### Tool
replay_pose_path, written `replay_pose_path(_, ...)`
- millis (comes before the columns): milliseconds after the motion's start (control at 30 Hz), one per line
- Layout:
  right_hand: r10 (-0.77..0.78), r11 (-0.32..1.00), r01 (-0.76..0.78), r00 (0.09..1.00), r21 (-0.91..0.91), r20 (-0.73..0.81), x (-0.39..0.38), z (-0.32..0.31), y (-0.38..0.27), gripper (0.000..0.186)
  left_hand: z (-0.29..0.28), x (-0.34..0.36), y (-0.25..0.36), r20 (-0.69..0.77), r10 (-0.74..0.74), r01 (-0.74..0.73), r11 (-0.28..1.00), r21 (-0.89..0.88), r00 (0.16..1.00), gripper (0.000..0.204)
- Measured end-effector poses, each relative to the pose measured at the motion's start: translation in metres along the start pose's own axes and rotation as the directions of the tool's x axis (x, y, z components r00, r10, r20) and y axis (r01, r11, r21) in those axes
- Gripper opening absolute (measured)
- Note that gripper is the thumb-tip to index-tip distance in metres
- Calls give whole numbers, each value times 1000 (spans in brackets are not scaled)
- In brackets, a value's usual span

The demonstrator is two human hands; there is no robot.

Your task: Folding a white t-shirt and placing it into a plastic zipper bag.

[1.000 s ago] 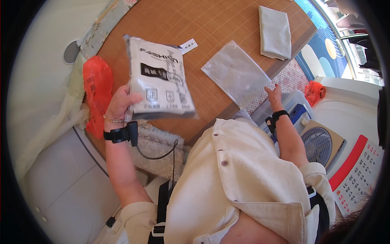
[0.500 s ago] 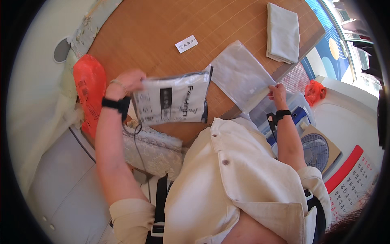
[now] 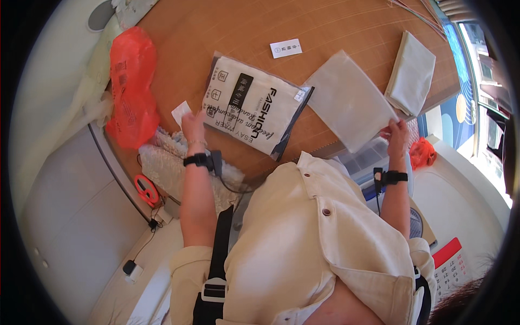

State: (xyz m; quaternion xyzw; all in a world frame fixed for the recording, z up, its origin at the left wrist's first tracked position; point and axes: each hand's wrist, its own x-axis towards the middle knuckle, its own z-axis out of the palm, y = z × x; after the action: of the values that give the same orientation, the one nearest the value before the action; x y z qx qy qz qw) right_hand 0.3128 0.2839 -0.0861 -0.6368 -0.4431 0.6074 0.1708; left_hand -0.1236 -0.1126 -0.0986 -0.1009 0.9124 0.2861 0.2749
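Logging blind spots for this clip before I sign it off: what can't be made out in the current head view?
- Left hand: its fingertips meet the packaged garment and a small white card; which one it grips is unclear.
- Right hand: pinches the grey sheet, but its palm faces away.
- Clear bin beneath the table edge: contents blocked by the person's shoulder and the tabletop.
- Folded cloth: warped near the fisheye rim.

Your glossy clear plastic garment bag [image 3: 254, 105] lies on the matt woven brown table mat [image 3: 346, 27]. Beside it, the flat pale translucent plastic sleeve [image 3: 349, 100] looks smooth, and the crinkled orange plastic bag [image 3: 131, 86] shines.
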Motion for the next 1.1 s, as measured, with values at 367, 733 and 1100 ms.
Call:
replay_pose_path(367, -205, 972, 202, 979, 117, 13, 141, 34, -91, 15, 64, -62, -66, 458, -175, 470, 559, -683, 872, 36)
replay_pose_path(733, -801, 218, 831, 452, -512, 393, 86, 155, -65, 46, 63, -36, -24, 318, 79, 194, 647, -737, 945, 38)
replay_pose_path(1100, -330, -198, 929, 238, -313, 913, -37, 280, 2, 72, 117, -104, 8, -107, 729, -611, 636, 471, 676, 80)
